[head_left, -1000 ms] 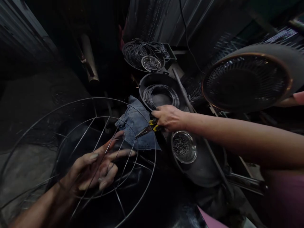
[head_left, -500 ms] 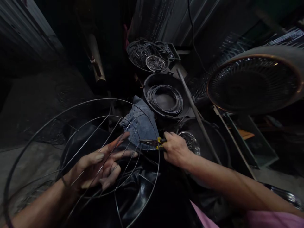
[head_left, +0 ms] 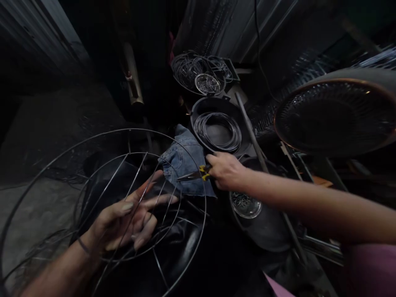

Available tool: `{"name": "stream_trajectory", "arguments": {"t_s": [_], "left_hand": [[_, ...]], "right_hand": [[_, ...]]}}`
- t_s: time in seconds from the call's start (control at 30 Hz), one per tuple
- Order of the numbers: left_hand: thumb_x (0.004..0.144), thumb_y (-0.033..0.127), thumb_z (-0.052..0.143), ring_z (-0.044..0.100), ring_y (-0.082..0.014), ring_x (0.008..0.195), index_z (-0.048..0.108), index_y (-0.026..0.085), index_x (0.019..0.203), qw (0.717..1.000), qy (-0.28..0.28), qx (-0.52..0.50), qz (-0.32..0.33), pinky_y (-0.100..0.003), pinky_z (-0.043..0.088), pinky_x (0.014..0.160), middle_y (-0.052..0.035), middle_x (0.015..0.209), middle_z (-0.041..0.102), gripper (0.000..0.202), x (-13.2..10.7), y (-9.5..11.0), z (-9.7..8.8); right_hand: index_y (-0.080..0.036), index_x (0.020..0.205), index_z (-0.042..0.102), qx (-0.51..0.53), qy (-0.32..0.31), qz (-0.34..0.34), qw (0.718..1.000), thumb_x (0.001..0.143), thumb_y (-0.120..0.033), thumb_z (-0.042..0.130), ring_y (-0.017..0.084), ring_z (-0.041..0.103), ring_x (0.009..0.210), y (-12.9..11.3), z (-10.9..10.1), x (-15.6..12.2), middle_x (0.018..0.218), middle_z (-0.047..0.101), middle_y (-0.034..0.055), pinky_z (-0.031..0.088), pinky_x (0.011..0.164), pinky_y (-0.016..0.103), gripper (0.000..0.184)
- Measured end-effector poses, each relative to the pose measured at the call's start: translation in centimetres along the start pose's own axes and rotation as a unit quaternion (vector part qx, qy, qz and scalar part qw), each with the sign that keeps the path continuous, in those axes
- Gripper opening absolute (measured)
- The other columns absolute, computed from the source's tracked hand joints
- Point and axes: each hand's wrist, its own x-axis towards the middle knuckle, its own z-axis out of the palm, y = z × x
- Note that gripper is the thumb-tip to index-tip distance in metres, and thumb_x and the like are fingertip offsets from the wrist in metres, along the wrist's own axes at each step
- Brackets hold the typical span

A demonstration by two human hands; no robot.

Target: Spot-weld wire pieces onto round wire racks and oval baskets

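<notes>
A round wire frame (head_left: 205, 202), two rings joined by thin rods, lies tilted over my lap. My left hand (head_left: 131, 225) is palm up among its rods, index and middle fingers stretched out, the other fingers bent; rods cross the palm and fingers. My right hand (head_left: 227, 170) is closed around needle-nose pliers (head_left: 203, 173) with yellow and black handles. Their slim jaws point left, over a piece of blue denim (head_left: 185, 150) beyond the frame. Shiny black material (head_left: 185, 247) lies under the frame.
A pan with coiled wire (head_left: 227, 144) sits ahead, and behind it a basin of tangled wire (head_left: 185, 68) with a small bowl (head_left: 208, 83). A bowl of small metal pieces (head_left: 246, 208) lies below my right forearm. A fan (head_left: 337, 117) stands at right, near a long bar (head_left: 250, 128).
My right hand and the pliers have moved up and slightly left relative to the frame. The wire frame has turned a little. My left hand keeps nearly the same pose.
</notes>
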Motion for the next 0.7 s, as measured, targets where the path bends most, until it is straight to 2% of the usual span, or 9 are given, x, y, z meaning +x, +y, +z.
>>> {"name": "stream_trajectory", "arguments": {"t_s": [0.13, 0.2, 0.27, 0.33, 0.47, 0.53, 0.6, 0.7], "left_hand": [[0.083, 0.040, 0.056, 0.059, -0.0084, 0.055, 0.011, 0.036, 0.151, 1.000, -0.018, 0.004, -0.013, -0.017, 0.035, 0.040, -0.0238, 0.146, 0.037, 0.082, -0.3, 0.5, -0.2], [0.083, 0.040, 0.056, 0.058, -0.0084, 0.055, 0.013, 0.035, 0.151, 1.000, -0.014, 0.011, -0.021, -0.017, 0.035, 0.040, -0.0237, 0.145, 0.038, 0.080, -0.2, 0.7, -0.1], [0.085, 0.039, 0.053, 0.058, -0.0081, 0.054, 0.013, 0.034, 0.151, 0.999, -0.013, 0.006, -0.036, -0.016, 0.033, 0.039, -0.0235, 0.143, 0.041, 0.077, 0.0, 0.7, 0.0], [0.086, 0.037, 0.051, 0.057, -0.0077, 0.054, 0.012, 0.034, 0.151, 0.999, -0.020, -0.007, -0.049, -0.015, 0.031, 0.038, -0.0234, 0.141, 0.043, 0.076, 0.1, 0.5, 0.1], [0.086, 0.035, 0.052, 0.059, -0.0084, 0.057, 0.009, 0.037, 0.151, 0.999, -0.015, -0.004, -0.041, -0.017, 0.039, 0.043, -0.0228, 0.143, 0.041, 0.079, 0.2, 0.0, 0.0], [0.086, 0.035, 0.053, 0.059, -0.0089, 0.058, 0.008, 0.039, 0.151, 1.000, -0.007, 0.002, -0.024, -0.019, 0.041, 0.045, -0.0221, 0.144, 0.040, 0.079, 0.0, 0.0, 0.0], [0.086, 0.036, 0.052, 0.059, -0.0087, 0.057, 0.008, 0.040, 0.151, 1.000, 0.004, 0.005, 0.000, -0.019, 0.042, 0.045, -0.0215, 0.145, 0.040, 0.079, -0.2, 0.0, 0.1], [0.086, 0.035, 0.053, 0.058, -0.0079, 0.055, 0.010, 0.040, 0.151, 1.000, 0.015, -0.001, 0.016, -0.019, 0.040, 0.043, -0.0213, 0.144, 0.041, 0.078, -0.7, 0.3, 0.2]], "right_hand": [[-0.016, 0.072, 0.072, 0.055, 0.001, 0.117, 0.992, 0.075, -0.020, 0.057, 0.023, 0.052, 0.079, -4.6, 1.7, -2.9, 0.090, 0.059, 0.0137, 0.036, 0.062, 0.033, 0.016], [-0.016, 0.074, 0.072, 0.073, 0.002, 0.145, 0.987, 0.074, -0.021, 0.057, 0.024, 0.053, 0.079, -5.6, 2.5, -3.6, 0.090, 0.059, 0.0134, 0.038, 0.064, 0.033, 0.016], [-0.016, 0.075, 0.073, 0.081, 0.000, 0.117, 0.990, 0.072, -0.020, 0.058, 0.023, 0.053, 0.079, -5.1, 3.0, -3.4, 0.090, 0.059, 0.0130, 0.039, 0.065, 0.033, 0.016], [-0.015, 0.076, 0.072, 0.068, -0.007, 0.048, 0.997, 0.071, -0.020, 0.058, 0.023, 0.053, 0.079, -3.3, 2.8, -2.5, 0.091, 0.059, 0.0129, 0.039, 0.064, 0.032, 0.015], [-0.015, 0.074, 0.070, -0.001, -0.004, -0.059, 0.998, 0.071, -0.019, 0.060, 0.023, 0.052, 0.080, 1.7, 0.9, 0.6, 0.095, 0.059, 0.0130, 0.036, 0.063, 0.033, 0.012], [-0.016, 0.074, 0.070, -0.020, 0.010, -0.092, 0.996, 0.072, -0.019, 0.059, 0.024, 0.051, 0.082, 2.9, -0.1, 1.8, 0.098, 0.060, 0.0129, 0.036, 0.064, 0.033, 0.011], [-0.016, 0.075, 0.070, -0.020, 0.015, -0.088, 0.996, 0.073, -0.021, 0.059, 0.024, 0.052, 0.083, 2.2, -0.5, 2.0, 0.097, 0.060, 0.0131, 0.036, 0.064, 0.033, 0.013], [-0.015, 0.077, 0.072, 0.029, 0.013, 0.004, 1.000, 0.073, -0.023, 0.058, 0.023, 0.053, 0.078, -1.2, 0.3, 0.3, 0.093, 0.059, 0.0130, 0.035, 0.061, 0.032, 0.017]]}}
